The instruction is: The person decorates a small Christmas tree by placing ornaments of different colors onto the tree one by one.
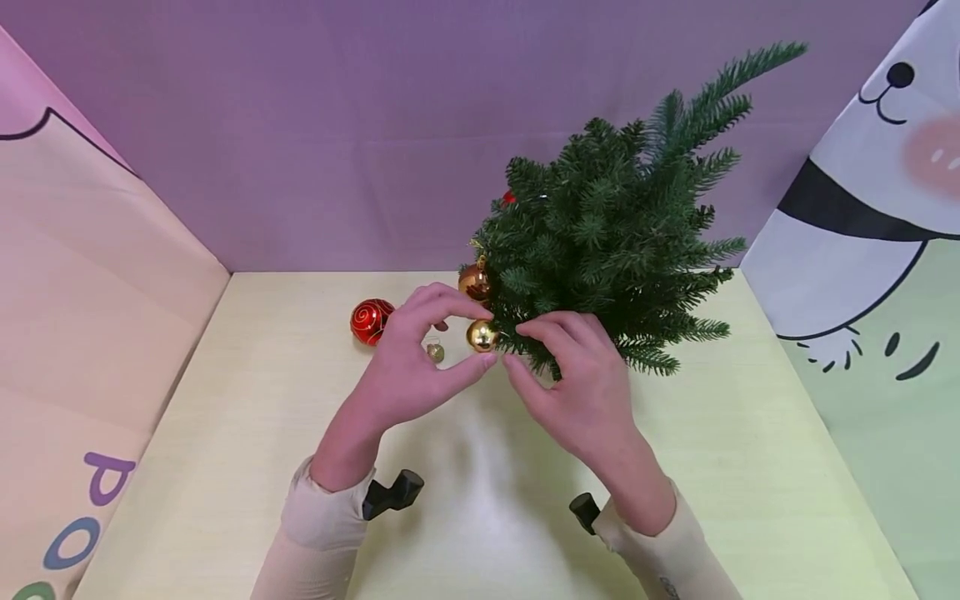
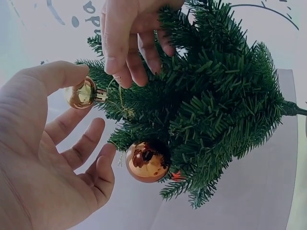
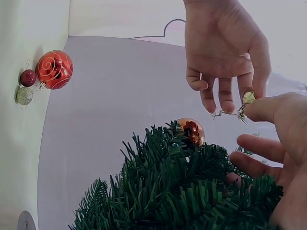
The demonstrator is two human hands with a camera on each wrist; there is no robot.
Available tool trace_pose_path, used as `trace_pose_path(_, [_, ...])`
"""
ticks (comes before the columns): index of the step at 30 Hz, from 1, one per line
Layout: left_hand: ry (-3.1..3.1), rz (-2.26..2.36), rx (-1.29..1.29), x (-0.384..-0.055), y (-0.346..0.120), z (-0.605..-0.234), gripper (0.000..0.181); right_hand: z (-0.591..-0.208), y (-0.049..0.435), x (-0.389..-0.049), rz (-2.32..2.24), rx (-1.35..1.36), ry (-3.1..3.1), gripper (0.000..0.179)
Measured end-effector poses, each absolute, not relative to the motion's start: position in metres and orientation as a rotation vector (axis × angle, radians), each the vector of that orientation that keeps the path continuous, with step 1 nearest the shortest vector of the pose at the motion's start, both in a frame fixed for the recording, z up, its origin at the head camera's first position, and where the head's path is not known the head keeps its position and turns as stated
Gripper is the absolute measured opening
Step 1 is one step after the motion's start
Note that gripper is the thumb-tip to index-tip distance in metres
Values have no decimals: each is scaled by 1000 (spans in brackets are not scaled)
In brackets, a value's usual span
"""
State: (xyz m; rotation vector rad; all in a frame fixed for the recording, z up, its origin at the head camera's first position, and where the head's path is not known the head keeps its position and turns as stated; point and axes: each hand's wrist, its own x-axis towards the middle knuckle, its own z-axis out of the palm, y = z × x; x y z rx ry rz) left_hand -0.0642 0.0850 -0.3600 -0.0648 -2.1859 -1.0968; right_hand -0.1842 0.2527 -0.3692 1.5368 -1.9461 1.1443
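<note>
My left hand [image 1: 408, 367] pinches a shiny gold ball ornament [image 1: 482, 336] between thumb and fingertips, at the left side of a green artificial Christmas tree [image 1: 600, 225]. From the ball's cap [image 2: 100, 95], a thin gold loop [image 2: 120, 98] trails against the needles in the left wrist view. My right hand [image 1: 581, 383] is just right of the ball, thumb and index finger apart, fingers among the outer branches. In the right wrist view its thumb [image 3: 268, 110] overlaps the ball's edge. A copper-coloured ball ornament [image 2: 148, 161] hangs on the tree close beyond my left hand.
Left of the tree, a red ball ornament with swirls [image 1: 371, 322], a small glittery gold ball [image 1: 435, 352] and a small dark red ball [image 3: 28, 77] lie on the pale table [image 1: 247, 467]. A purple backdrop [image 1: 337, 150] stands behind; printed cloth panels flank both sides.
</note>
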Motion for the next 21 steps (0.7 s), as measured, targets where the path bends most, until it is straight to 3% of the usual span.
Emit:
trace_pose_path(9, [-2187,-1146,-106,-66,91,-359,31,-370,252,-187,1163,1562,-1910,22])
trace_pose_path(17, [-2203,-1157,-97,-61,92,-364,31,-372,254,-184,1216,1531,-1912,3])
trace_pose_path(21, [-2197,-1155,-100,-61,90,-365,32,-370,255,-185,1305,1524,-1855,5])
